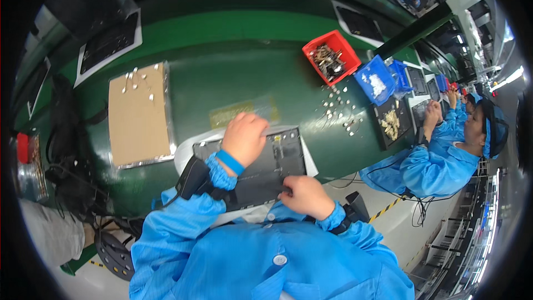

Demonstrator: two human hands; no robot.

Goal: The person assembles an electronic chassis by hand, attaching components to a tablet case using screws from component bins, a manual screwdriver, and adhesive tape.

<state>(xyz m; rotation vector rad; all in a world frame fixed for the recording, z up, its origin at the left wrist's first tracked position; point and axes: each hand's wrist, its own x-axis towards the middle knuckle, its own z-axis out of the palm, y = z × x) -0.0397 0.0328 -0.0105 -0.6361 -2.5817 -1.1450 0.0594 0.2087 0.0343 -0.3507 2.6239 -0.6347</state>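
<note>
A flat dark casing panel (277, 168) lies in front of me on a white sheet (311, 164). My left hand (244, 139), with a blue band at the wrist, reaches over the panel's far edge. Its fingers are bent and close together, and whatever is under the fingertips is hidden. At the panel's near right part is my right hand (308, 195), thumb and fingers drawn together in a pinch. What it pinches, if anything, is too small to make out.
Left of the panel lies a brown cardboard sheet (139, 122) with several small white-tipped pieces. Beyond to the right are a red bin (350, 58) of small parts, scattered bits (338, 105), a blue bin (363, 91) and a black tray (383, 139). A co-worker (444, 155) sits at right.
</note>
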